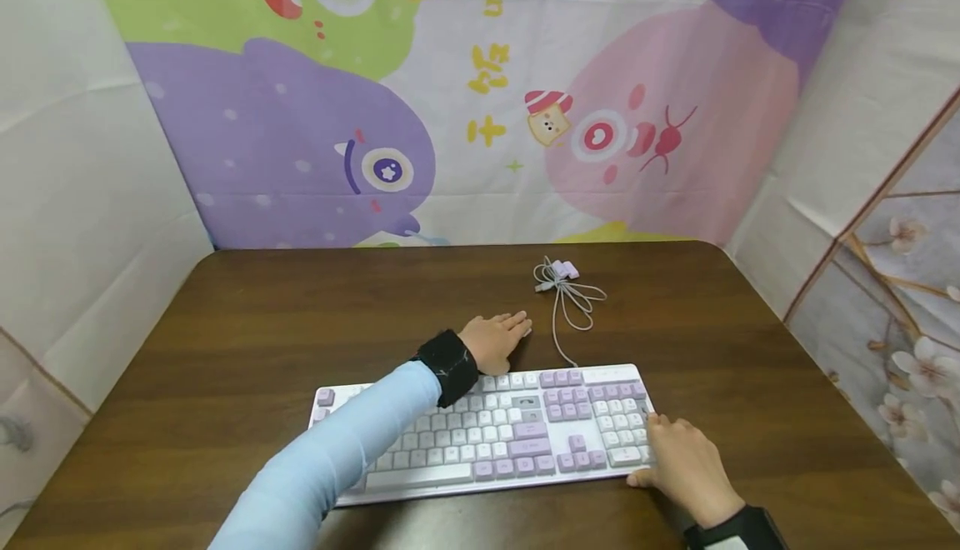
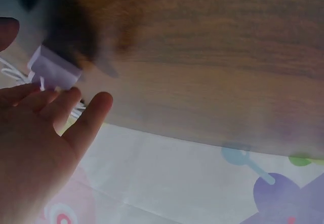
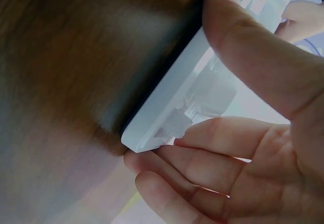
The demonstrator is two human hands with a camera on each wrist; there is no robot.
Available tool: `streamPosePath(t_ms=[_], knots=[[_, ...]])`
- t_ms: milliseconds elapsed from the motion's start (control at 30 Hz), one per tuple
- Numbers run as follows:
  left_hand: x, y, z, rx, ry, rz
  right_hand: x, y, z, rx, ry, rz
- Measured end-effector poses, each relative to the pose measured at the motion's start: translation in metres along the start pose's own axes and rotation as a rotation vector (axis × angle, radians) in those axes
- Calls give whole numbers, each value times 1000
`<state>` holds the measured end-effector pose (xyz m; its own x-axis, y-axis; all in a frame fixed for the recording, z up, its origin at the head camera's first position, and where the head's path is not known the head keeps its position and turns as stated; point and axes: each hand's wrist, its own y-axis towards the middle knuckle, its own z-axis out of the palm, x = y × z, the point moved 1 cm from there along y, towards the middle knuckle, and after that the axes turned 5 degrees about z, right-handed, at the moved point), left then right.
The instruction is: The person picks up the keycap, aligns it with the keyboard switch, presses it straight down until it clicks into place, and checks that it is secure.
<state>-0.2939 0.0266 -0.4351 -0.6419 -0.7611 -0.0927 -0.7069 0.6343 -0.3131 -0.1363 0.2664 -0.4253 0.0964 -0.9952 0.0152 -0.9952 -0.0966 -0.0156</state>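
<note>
Bright cloth point(image 1: 480, 192) with big purple, green and pink monsters fills the top of the head view. Under it is a brown wooden table point(image 1: 262, 308). At the lower middle of the frame, on the table, is a white and purple keyboard point(image 1: 531, 431). Its thin white cord point(image 1: 577, 304) goes up from the back edge and is looped in a bunch near the middle right, with a small purple block point(image 1: 564, 269) at the top.

One arm in a light blue sleeve point(image 1: 352, 442) crosses over the keys. Its left hand point(image 1: 495, 343) is just past the back edge, with fingers straight and nothing held, pointing toward the bunched cord. At the lower right, the right hand point(image 1: 686, 462) grips the right end of the keyboard, thumb at the front edge and fingers along the side. Black bands point(image 1: 450, 367) wrap both wrists.
</note>
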Motion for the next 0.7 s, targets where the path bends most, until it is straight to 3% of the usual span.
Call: streamPosePath(t_ms=[133, 233, 367, 467, 567, 700], knots=[[-3, -10, -7, 5, -16, 15, 0, 0, 0, 5, 0, -2], [-1, -12, -10, -93, 13, 14, 0, 0, 0, 4, -2, -6], [3, -7, -8, -296, 87, -15, -1, 0, -1, 4, 1, -9], [4, -3, -6, -389, 132, -52, 1, 1, -1, 5, 8, -13], [1, 2, -7, -449, 152, -89, 1, 1, 0, -11, 8, -16], [-4, 8, -7, -477, 158, -95, 0, 1, 0, -21, 11, -8]])
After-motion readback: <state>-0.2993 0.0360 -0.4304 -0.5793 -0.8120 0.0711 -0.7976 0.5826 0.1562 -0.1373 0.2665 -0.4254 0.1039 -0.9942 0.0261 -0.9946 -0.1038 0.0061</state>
